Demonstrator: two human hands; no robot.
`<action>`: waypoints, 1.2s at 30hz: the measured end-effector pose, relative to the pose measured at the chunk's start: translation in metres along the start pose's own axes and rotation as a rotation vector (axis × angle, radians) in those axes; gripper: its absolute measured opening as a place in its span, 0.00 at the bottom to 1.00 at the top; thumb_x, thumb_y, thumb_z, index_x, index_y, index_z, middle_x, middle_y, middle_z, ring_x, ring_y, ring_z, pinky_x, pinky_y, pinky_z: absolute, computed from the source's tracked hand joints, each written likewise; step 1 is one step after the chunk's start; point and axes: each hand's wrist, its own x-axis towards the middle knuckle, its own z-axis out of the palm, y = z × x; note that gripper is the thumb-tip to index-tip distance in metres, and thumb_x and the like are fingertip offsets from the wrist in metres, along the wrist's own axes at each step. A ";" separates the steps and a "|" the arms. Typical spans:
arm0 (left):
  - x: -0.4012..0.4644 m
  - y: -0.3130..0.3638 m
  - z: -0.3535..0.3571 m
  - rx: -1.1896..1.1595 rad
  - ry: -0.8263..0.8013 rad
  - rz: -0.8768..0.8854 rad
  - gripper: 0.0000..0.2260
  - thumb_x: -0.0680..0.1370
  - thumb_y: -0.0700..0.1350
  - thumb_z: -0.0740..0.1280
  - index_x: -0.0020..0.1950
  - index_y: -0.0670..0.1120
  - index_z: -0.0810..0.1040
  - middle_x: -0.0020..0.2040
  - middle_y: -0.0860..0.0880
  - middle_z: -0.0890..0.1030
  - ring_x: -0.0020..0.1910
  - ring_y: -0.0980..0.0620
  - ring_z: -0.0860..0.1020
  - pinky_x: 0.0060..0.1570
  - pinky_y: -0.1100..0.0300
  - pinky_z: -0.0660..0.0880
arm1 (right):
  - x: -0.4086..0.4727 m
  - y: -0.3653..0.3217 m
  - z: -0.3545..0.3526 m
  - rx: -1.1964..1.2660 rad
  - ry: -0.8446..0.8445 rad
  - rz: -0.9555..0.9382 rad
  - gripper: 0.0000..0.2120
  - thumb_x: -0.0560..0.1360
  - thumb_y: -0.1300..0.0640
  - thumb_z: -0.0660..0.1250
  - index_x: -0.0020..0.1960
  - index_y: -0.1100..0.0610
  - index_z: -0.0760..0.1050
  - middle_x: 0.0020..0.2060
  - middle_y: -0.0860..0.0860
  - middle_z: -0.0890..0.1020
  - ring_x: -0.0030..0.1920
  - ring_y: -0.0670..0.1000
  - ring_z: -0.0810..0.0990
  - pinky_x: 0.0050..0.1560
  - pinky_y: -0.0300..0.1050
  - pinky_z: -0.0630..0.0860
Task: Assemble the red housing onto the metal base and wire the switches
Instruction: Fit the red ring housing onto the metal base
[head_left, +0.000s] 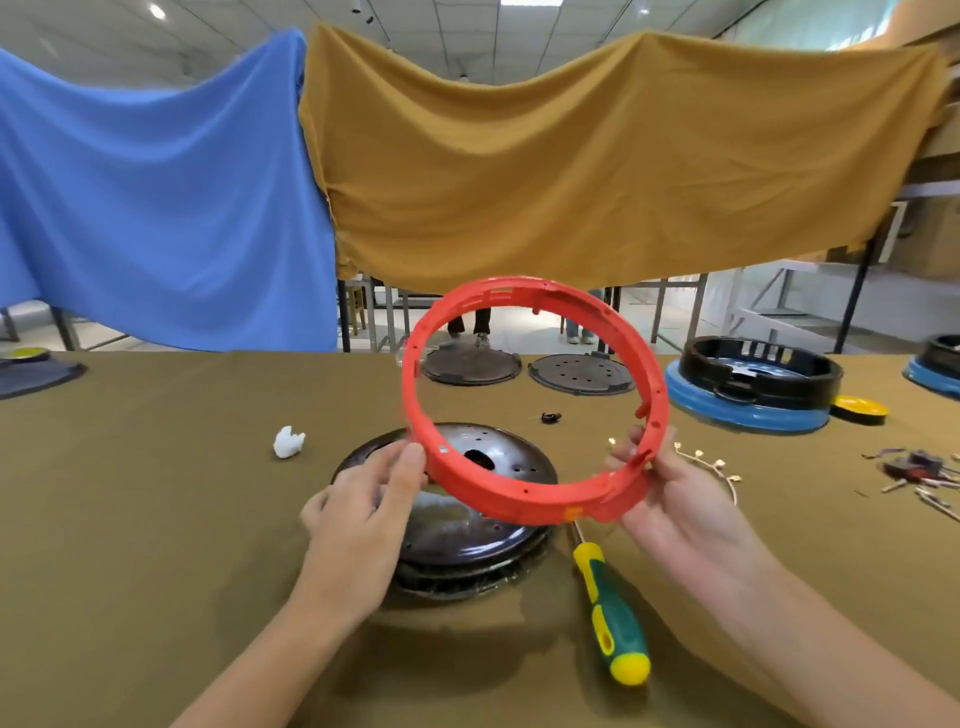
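- Table (156, 519), under an olive cloth, carries everything below.
- Red housing (524, 496), a ring, is held tilted in the air above the metal base (457, 540).
- Left hand (363, 504) pinches its left rim.
- Right hand (675, 493) grips its lower right rim.
- Screwdriver (610, 613) lies just right of the base.

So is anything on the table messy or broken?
Nothing looks broken. The messiest spot is the loose wire bits scattered at the table's right edge. A crumpled white scrap lies alone left of the metal base, and a small black part sits loose behind it.
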 end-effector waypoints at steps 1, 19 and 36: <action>-0.001 0.002 0.001 -0.144 -0.027 0.011 0.26 0.79 0.70 0.52 0.48 0.55 0.82 0.50 0.61 0.84 0.57 0.67 0.76 0.66 0.62 0.63 | -0.001 0.004 0.000 -0.014 -0.016 0.024 0.17 0.83 0.48 0.55 0.48 0.60 0.74 0.29 0.52 0.78 0.28 0.49 0.79 0.32 0.46 0.78; 0.018 -0.018 -0.019 -0.492 0.238 -0.279 0.20 0.74 0.66 0.59 0.45 0.49 0.70 0.41 0.48 0.68 0.42 0.52 0.70 0.48 0.52 0.68 | -0.022 0.019 -0.001 -0.836 -0.321 -0.120 0.27 0.77 0.57 0.67 0.74 0.44 0.66 0.55 0.64 0.80 0.47 0.55 0.82 0.49 0.50 0.82; 0.028 -0.023 -0.029 -0.756 0.113 -0.086 0.10 0.76 0.54 0.66 0.54 0.52 0.81 0.39 0.52 0.78 0.39 0.57 0.77 0.42 0.61 0.74 | -0.015 0.009 -0.006 -0.769 -0.459 -0.246 0.31 0.75 0.58 0.69 0.73 0.37 0.66 0.51 0.55 0.83 0.53 0.55 0.83 0.55 0.54 0.78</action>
